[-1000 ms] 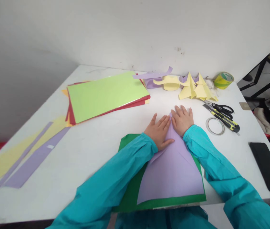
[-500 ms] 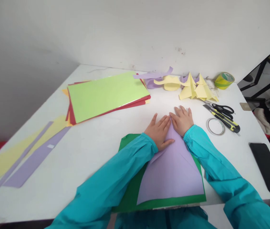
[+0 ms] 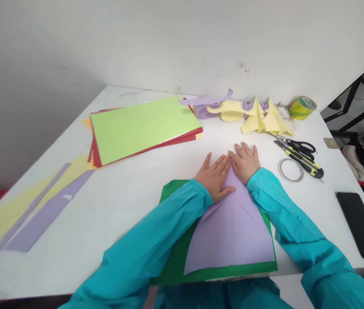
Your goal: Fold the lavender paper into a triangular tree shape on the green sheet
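A folded sheet of purple paper (image 3: 233, 236) lies in front of me, narrowing to a point at its far end. Under it is a green sheet (image 3: 177, 257). My left hand (image 3: 214, 177) rests on the left side of the purple paper near the tip, fingers stretched out and thumb spread across the sheet. On the other side my right hand (image 3: 245, 162) presses flat by the tip, its fingers extended. Both sets of fingertips meet close to the point and cover part of it.
Stacked light green and red sheets (image 3: 146, 128) lie at the back left. Yellow folded paper pieces (image 3: 262, 118) stand by the wall near a tape roll (image 3: 302, 107). Scissors (image 3: 302, 148), a utility knife (image 3: 301, 161), a tape ring (image 3: 290, 170) and a phone (image 3: 360, 225) are at right; purple strips (image 3: 50, 214) at left.
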Action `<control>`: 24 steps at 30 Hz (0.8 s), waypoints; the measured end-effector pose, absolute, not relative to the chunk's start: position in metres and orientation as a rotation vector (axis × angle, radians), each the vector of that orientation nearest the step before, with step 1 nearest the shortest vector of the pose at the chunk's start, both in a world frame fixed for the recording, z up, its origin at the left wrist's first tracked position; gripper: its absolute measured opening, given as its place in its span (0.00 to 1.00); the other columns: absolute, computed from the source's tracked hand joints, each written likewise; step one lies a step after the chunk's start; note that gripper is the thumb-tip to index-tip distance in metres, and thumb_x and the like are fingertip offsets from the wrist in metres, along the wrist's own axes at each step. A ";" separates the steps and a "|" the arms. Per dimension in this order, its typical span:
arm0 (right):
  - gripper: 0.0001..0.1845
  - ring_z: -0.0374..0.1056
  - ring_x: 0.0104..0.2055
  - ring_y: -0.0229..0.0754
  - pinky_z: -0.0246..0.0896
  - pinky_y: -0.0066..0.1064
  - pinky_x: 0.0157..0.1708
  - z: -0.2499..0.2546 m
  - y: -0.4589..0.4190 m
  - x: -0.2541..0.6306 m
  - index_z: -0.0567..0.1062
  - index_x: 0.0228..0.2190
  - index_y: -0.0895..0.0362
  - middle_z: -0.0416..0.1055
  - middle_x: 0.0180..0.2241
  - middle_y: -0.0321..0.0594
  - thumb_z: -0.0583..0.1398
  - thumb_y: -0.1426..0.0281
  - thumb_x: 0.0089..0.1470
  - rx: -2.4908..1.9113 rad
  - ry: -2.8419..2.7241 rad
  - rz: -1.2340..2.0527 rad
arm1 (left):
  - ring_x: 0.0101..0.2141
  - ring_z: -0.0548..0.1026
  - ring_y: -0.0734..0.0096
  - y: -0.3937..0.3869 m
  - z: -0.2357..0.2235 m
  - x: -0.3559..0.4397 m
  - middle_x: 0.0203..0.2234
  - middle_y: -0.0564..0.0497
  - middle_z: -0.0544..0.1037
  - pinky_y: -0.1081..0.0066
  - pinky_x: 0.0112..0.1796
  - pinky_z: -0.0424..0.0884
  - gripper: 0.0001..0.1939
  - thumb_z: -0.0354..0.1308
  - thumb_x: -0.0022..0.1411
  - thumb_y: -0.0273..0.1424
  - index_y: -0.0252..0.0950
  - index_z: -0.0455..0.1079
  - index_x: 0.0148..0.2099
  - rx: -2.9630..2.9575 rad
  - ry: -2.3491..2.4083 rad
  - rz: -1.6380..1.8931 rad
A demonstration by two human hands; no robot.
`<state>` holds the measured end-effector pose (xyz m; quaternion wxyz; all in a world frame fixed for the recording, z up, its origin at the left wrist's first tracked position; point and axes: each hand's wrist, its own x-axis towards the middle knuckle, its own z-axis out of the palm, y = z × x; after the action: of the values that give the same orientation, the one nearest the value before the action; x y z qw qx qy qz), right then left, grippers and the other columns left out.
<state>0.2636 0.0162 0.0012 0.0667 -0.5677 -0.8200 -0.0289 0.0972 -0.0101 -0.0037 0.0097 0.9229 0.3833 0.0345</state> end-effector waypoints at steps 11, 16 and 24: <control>0.22 0.46 0.65 0.58 0.35 0.61 0.60 0.002 0.016 0.261 0.68 0.55 0.55 0.58 0.61 0.48 0.46 0.66 0.63 -1.716 -2.474 -0.078 | 0.64 0.49 0.47 -0.010 -0.004 0.098 0.64 0.32 0.51 0.41 0.60 0.29 0.44 0.39 0.63 0.54 0.20 0.48 0.66 2.885 1.204 0.107; 0.22 0.46 0.65 0.58 0.37 0.62 0.59 0.003 0.016 0.262 0.68 0.55 0.53 0.58 0.61 0.47 0.46 0.64 0.64 -1.732 -2.460 -0.050 | 0.64 0.49 0.48 -0.010 -0.003 0.098 0.63 0.31 0.53 0.42 0.60 0.29 0.43 0.40 0.63 0.54 0.21 0.50 0.65 2.888 1.202 0.098; 0.21 0.47 0.64 0.57 0.35 0.61 0.60 0.002 0.016 0.263 0.70 0.53 0.54 0.58 0.61 0.48 0.48 0.67 0.62 -1.682 -2.474 -0.098 | 0.64 0.50 0.47 -0.008 0.000 0.098 0.63 0.31 0.52 0.42 0.60 0.29 0.44 0.41 0.62 0.54 0.20 0.50 0.66 2.880 1.205 0.083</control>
<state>0.2630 0.0159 0.0016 0.0740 -0.5603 -0.8243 -0.0327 0.0984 -0.0084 0.0002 0.0091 0.9221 0.3859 0.0267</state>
